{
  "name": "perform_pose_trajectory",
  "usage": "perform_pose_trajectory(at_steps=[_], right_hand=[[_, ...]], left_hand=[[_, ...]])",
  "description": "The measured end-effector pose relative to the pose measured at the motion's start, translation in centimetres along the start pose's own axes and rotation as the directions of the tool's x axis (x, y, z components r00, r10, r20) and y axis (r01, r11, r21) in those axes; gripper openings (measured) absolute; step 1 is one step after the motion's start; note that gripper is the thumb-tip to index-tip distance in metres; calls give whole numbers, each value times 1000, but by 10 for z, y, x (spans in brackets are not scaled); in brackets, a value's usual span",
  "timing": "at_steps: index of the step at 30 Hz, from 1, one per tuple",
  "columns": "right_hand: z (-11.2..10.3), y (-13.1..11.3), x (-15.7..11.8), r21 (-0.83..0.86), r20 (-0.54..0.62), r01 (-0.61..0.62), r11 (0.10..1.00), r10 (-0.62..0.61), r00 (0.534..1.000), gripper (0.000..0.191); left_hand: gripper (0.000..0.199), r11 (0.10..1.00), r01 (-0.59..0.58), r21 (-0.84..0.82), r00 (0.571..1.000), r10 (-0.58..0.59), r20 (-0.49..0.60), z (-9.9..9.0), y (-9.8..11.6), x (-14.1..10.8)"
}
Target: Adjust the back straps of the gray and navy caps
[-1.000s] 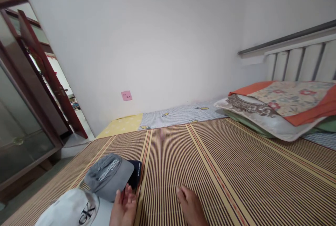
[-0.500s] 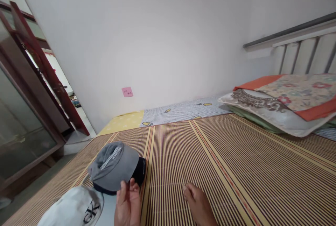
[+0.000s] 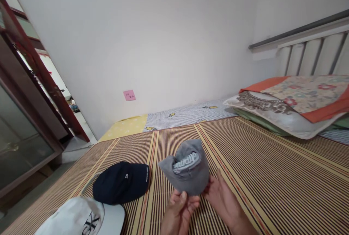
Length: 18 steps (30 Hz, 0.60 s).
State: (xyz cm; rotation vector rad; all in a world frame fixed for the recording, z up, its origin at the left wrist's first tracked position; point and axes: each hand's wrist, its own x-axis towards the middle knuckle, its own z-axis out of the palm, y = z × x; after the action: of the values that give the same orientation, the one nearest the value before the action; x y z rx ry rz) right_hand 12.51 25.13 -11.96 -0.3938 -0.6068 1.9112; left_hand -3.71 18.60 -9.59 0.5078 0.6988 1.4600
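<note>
A grey cap (image 3: pixel 191 173) with raised white lettering is up in front of me, tilted, its crown somewhat crumpled. My left hand (image 3: pixel 178 209) pinches its lower edge between thumb and fingers. At the cap's right side is my right hand (image 3: pixel 222 198), its thumb raised and its fingers curled partly out of sight behind the fabric. To the left a navy cap (image 3: pixel 117 184) rests on the mat with its brim pointing right. Nearer to me sits a white cap (image 3: pixel 73 215) with black letters, cut off by the bottom of the view.
A striped bamboo mat (image 3: pixel 245 176) covers the bed. Pillows (image 3: pixel 311 126) lie stacked at the right under a floral cloth (image 3: pixel 308 93) with orange edging. A pink note (image 3: pixel 129 95) is on the white wall. A doorway with a dark red door (image 3: pixel 46 71) stands at the left.
The grey cap has been lifted off the navy cap and moved right, which uncovers the navy cap. My right hand, formerly apart over the mat, has come to the grey cap.
</note>
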Motion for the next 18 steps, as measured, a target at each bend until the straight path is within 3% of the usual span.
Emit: perform_pose_trajectory(at_steps=[3, 6, 9, 12, 15, 18], right_hand=[[-4, -25, -10, -50, -41, 150, 987, -152, 988, 65], [-9, -45, -23, -175, -87, 242, 954, -259, 962, 74], [-14, -56, -34, -259, -68, 237, 936, -262, 963, 81], [-15, -59, -42, -296, -43, 157, 942, -177, 983, 70], [-12, -56, -47, -323, 9, 39, 946, -38, 999, 55], [-9, -51, -48, -362, 86, -2, 932, 36, 996, 52]], left_hand=[[32, 984, 99, 149, 975, -126, 184, -3, -5, 1], [33, 965, 102, 242, 950, -167, 265, 1, -6, -1], [39, 943, 45, 329, 922, -166, 351, 8, 0, -5], [54, 951, 38, 305, 889, -172, 424, 4, 6, -10], [54, 983, 106, 153, 911, -157, 382, -12, 7, -12], [44, 987, 151, 48, 957, -158, 241, -23, 6, -10]])
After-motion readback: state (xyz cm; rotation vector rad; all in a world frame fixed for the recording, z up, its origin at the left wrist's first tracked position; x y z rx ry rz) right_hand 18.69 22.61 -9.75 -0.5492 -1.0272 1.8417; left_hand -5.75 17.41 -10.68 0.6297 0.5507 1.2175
